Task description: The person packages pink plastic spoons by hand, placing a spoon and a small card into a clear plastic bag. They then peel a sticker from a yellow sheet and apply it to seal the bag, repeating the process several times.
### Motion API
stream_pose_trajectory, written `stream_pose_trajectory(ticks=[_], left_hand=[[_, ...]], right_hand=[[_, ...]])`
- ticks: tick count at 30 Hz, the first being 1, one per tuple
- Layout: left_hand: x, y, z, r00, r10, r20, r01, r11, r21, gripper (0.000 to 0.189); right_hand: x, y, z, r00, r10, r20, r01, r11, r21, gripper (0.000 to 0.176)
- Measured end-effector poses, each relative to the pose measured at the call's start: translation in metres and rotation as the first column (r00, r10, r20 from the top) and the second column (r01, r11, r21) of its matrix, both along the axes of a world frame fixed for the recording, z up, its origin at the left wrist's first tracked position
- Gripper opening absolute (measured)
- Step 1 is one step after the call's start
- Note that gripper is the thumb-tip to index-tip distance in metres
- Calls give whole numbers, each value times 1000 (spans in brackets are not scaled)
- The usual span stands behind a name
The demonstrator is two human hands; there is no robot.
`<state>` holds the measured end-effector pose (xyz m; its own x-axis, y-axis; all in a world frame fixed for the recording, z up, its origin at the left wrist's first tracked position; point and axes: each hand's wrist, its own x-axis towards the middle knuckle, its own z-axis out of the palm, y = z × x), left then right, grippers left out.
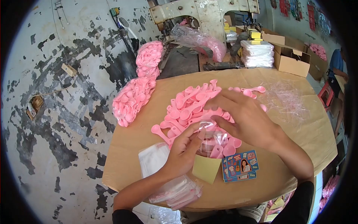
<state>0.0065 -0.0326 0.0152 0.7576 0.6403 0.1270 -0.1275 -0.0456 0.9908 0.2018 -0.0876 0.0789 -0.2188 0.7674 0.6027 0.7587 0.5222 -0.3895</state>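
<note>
A heap of pink plastic spoons (190, 106) lies on the brown paper-covered table. In front of it, my left hand (185, 149) pinches a clear plastic bag (214, 139) by its edge. Over the heap, just above the bag, my right hand (242, 117) hovers with thumb and fingers apart. Pink spoons show through and behind the bag. Below it lie a yellow paper square (206, 168) and a small stack of blue printed cards (240, 166). Flat clear bags (154, 160) lie left of my left forearm.
Filled bags of pink spoons (134, 99) stand at the left edge. Thin plastic strips (285, 100) lie on the right. Behind are a machine (209, 15), stacked packets (257, 54) and cardboard boxes (292, 61). A person (337, 63) is at the far right.
</note>
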Motion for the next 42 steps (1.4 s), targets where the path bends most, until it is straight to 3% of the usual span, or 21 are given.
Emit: stream_pose_trajectory(ticks=[2,5,8,11,14,20,23,26,29,35,42], left_hand=[[-1,-1,6,1000,1,16,-1,1000,12,41],[-3,3,-3,1000,3,-11,-3,1000,-27,43],[-2,-4,-1,998,17,68,-15,999,-29,43],[-2,-4,-2,996,80,-32,-79,996,39,43],[-1,-2,-6,986,136,-101,-112,970,214,42],[-1,-5,-2,969,126,-215,-25,907,421,42],[2,-3,-12,981,113,-156,-35,901,433,42],[3,-3,-7,990,81,-119,-29,921,388,41],[4,3,-17,990,119,-72,-95,955,279,40],[4,4,-18,989,115,-94,-91,969,228,41],[5,2,-14,985,133,-108,-90,939,332,40]], right_hand=[[3,6,-4,975,-46,217,-20,956,293,17],[-1,2,-9,947,-85,309,11,972,236,19],[-3,5,-14,943,-118,313,18,952,304,17],[-1,9,-21,921,-142,362,8,938,346,16],[2,10,-24,902,-131,411,-3,951,310,19],[4,19,-36,930,-44,364,-57,963,263,22],[9,22,-33,966,-17,260,-31,983,180,18],[21,20,-20,1000,-3,-12,4,998,65,15],[24,15,-9,982,162,101,-177,970,166,14],[7,16,-26,940,8,340,-86,973,215,21],[6,19,-35,929,-18,370,-61,978,201,17]])
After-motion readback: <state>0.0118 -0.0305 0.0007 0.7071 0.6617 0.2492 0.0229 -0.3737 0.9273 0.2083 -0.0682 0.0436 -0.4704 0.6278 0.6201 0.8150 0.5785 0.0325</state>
